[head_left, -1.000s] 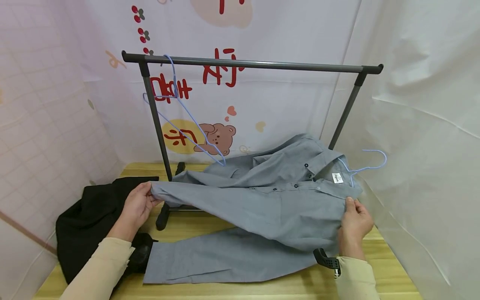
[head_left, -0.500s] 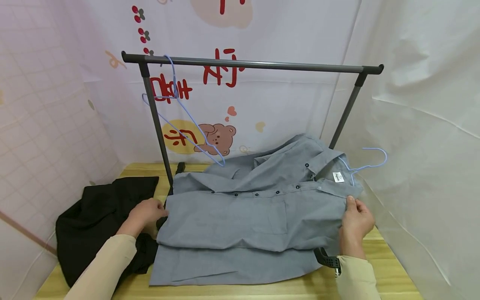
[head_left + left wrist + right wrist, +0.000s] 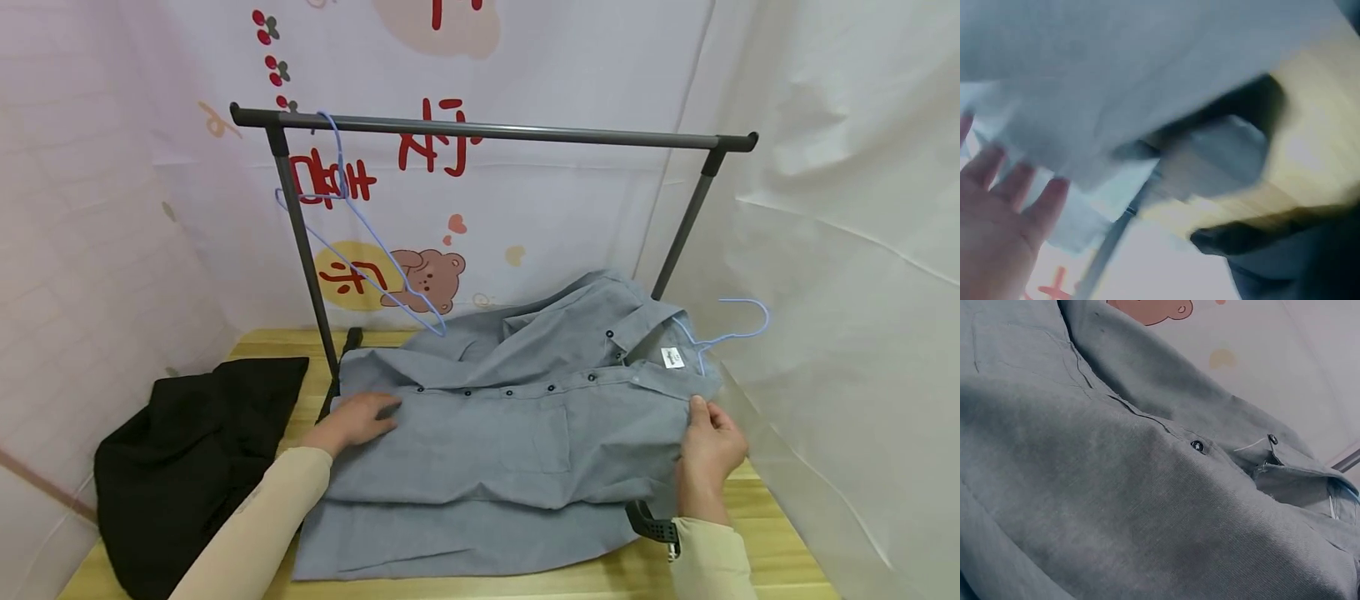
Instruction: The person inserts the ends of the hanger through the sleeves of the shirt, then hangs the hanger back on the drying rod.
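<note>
A grey-blue button-up shirt (image 3: 457,442) lies spread over the table, its collar to the right and its buttons running across the middle. A blue wire hanger (image 3: 741,335) sits inside the collar, its hook sticking out to the right. With thumb and fingers, my right hand (image 3: 712,448) pinches the shirt at the near shoulder, below the collar. Over the shirt's hem end at the left is my left hand (image 3: 362,419), fingers extended. The left wrist view is blurred, but the spread fingers (image 3: 1047,203) show beside the cloth. No right-hand fingers appear in the right wrist view.
A dark metal clothes rack (image 3: 495,131) stands behind and partly under the shirt. Another blue hanger (image 3: 341,162) hangs from its left end. A black garment (image 3: 195,467) lies crumpled at the left of the wooden table (image 3: 405,590). Printed cloth walls enclose the space.
My left hand has laid the near front edge down and let go of it, then moved right onto the shirt. My right hand keeps its grip at the shoulder. The view has shifted slightly.
</note>
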Demonstrator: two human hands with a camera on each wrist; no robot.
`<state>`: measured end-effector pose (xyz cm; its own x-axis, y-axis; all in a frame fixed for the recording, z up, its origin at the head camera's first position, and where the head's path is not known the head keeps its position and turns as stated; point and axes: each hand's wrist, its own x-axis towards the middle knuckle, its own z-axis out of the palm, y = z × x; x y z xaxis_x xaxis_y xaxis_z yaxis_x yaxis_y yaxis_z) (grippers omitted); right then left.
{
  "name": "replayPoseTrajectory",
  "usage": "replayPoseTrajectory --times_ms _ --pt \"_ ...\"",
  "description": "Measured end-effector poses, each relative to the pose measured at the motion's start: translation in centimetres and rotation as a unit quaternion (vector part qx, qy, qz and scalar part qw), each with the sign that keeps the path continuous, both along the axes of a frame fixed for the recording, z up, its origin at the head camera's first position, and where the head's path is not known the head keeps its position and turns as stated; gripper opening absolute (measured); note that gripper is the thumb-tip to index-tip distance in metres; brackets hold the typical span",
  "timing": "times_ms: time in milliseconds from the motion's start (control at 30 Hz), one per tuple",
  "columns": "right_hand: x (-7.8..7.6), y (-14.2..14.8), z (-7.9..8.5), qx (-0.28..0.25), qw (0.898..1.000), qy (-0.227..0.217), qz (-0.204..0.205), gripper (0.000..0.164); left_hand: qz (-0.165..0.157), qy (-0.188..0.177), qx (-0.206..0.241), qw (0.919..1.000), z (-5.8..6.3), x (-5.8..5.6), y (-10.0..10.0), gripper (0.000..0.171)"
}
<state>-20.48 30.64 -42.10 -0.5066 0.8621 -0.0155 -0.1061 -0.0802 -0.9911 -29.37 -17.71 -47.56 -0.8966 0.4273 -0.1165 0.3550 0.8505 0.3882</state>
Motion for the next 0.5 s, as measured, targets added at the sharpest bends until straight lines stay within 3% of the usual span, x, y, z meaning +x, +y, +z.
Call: replayPoseTrajectory --times_ms 100,167,233,333,433,500 --pt "0.0 0.2 0.0 0.006 1.000 -0.001 -0.010 0.019 0.001 -0.031 -0.010 0.9995 -0.1 0.1 1.0 0.029" --pt "-0.1 0.3 0.0 0.010 1.000 -0.003 -0.012 0.019 0.010 -0.027 -0.019 0.9994 0.1 -0.2 1.1 0.021" --pt "-0.2 0.4 -0.1 0.019 1.000 -0.006 -0.013 0.019 0.019 -0.001 -0.016 0.9997 0.5 -0.7 1.1 0.018" --pt "-0.3 0.5 -0.3 0.025 1.000 -0.012 -0.008 0.020 0.034 0.076 -0.002 0.9965 1.1 -2.0 1.0 0.018" --pt "-0.4 0.4 -0.6 0.030 0.999 -0.012 -0.005 0.020 0.053 0.131 0.010 0.9900 1.6 -3.4 1.2 0.033" --pt "-0.5 0.3 -0.7 0.035 0.999 -0.011 -0.006 0.021 0.064 0.154 -0.013 0.9859 1.6 -4.4 1.3 0.045"
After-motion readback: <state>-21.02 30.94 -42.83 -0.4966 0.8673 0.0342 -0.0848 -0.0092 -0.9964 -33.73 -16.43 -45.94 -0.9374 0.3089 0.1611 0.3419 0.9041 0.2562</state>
